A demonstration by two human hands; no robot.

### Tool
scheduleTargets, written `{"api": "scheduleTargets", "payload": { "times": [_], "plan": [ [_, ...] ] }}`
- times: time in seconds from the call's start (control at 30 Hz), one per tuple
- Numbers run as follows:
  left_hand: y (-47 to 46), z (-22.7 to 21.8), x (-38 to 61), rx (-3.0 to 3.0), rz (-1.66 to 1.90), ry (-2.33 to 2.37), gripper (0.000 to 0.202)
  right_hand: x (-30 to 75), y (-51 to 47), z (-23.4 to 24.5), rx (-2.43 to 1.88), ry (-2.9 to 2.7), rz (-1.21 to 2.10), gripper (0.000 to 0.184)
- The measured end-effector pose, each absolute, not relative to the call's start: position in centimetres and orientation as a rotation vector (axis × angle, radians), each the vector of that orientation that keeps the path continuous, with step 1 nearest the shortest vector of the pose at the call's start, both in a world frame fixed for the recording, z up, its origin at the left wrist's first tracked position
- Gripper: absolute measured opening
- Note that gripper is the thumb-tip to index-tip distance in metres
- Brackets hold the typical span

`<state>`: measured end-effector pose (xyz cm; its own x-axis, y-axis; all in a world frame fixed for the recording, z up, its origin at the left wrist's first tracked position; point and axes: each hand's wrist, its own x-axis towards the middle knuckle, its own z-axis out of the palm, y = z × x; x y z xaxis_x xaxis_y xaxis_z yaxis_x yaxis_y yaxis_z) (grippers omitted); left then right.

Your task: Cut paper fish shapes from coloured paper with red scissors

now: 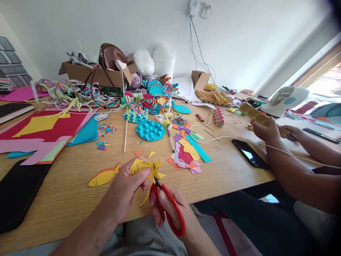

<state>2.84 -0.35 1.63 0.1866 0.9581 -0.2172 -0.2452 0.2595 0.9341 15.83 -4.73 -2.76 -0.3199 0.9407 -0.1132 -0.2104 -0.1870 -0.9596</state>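
Observation:
Between the thumb and fingers of my left hand (128, 188) is a yellow paper fish (140, 165) with drawn lines, its tail end pointing right. My right hand (173, 206) grips red-handled scissors (174, 209), whose blades meet the paper near the fish's tail. Thin yellow offcuts hang below the blades and lie just beyond the fish. A cut-out yellow fish with an orange edge (103, 176) rests on the table left of my left hand. To the right of the scissors, farther back, is a pile of coloured paper pieces (186, 153).
Blue egg-carton pieces (150, 130) and decorated paper fish stand mid-table. Coloured sheets (53, 131) and a black phone-like slab (21, 195) lie left. At right, a co-worker's hands (266, 129) hold a carton strip and scissors near a phone (250, 153). A white cable (239, 138) crosses there.

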Motion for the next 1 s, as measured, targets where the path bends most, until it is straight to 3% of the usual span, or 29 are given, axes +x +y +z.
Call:
{"api": "scheduleTargets", "payload": {
  "times": [1.0],
  "plan": [
    [-0.8, 1.8, 4.1, 0.86, 1.085, 1.003, 0.013, 16.2, -4.6, -3.2, -0.874, -1.149, 1.63, 0.043]
  ]
}}
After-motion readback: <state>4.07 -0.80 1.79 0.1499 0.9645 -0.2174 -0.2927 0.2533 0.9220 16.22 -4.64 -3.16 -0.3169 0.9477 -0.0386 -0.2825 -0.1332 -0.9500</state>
